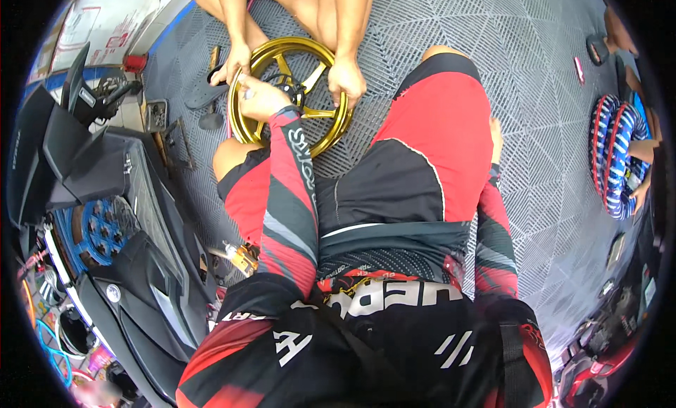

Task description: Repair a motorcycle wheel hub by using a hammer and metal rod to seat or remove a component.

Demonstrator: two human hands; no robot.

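Right hand (496,141) half-hidden behind thigh, grip unclear

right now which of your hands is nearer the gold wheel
Left. The left hand rests on the gold wheel near its hub; the right hand lies beside the right thigh, away from it.

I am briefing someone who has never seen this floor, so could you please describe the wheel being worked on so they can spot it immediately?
Start from the grey tiled floor ahead of the seated person's knees. There lies a gold spoked wheel rim, with the person's left hand on it and another person's hands gripping its edge. Its shiny gold colour sets it apart from the blue-striped rims far right.
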